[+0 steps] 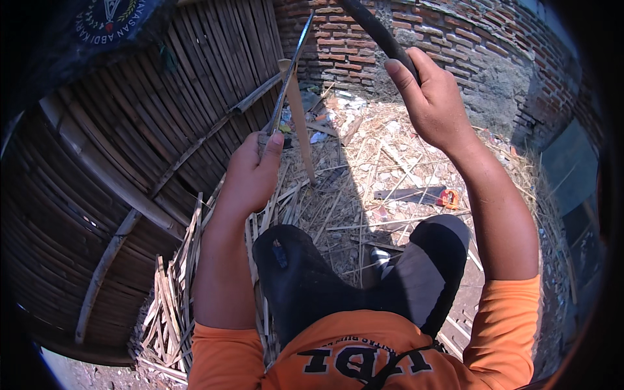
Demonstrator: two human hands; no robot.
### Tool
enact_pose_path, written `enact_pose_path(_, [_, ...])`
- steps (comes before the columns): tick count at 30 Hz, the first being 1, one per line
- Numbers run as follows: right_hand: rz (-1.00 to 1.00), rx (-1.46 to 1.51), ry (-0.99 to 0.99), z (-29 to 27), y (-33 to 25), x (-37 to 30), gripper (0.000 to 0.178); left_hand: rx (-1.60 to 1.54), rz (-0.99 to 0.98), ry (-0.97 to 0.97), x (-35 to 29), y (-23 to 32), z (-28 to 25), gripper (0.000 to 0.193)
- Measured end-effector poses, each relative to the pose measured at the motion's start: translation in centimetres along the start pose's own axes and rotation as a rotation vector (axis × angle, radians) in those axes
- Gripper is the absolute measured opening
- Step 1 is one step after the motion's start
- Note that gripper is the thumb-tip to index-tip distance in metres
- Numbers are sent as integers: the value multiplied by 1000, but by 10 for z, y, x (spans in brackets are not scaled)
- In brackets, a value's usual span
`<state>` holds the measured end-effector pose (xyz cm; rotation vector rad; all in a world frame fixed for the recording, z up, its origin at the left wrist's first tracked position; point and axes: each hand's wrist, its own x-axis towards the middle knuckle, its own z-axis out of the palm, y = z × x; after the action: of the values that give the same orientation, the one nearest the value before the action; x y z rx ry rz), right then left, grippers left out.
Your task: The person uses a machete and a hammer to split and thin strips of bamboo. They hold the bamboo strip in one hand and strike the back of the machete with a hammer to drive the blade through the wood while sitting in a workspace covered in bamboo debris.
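Bamboo is the material in hand: the left hand (250, 172) is closed tight around the lower end of a long thin grey bamboo strip (289, 71) rising before the brown slatted bamboo wall (130, 130). The right hand (432, 101), right of that wall, is wrapped fully around a dark curved handle (377, 29). Judging by this, steady grips and keeping the strip taut matter most.

The dark handle (380, 32) runs off the top edge, its end perhaps unseen.
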<state>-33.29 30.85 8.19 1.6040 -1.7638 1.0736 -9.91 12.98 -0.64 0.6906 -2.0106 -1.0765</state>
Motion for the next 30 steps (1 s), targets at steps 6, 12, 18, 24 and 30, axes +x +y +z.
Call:
enact_pose_path(6, [139,-117,-132,26,27,-10,39,6,-2,-17,1,5,3,41])
enact_pose_path(12, [30,181,160,2,2,-4,42,6,-7,-8,-1,-1,1,40])
enact_pose_path(18, [161,-49,-171,24,20,-4,36,15,-49,-31,1,-2,7,39])
enact_pose_path(24, [77,185,77,-4,-2,2,41,18,-17,-9,-1,-13,3,38])
enact_pose_path(30, [136,-7,-207,26,22,-8,44,18,-38,-14,6,-17,7,38])
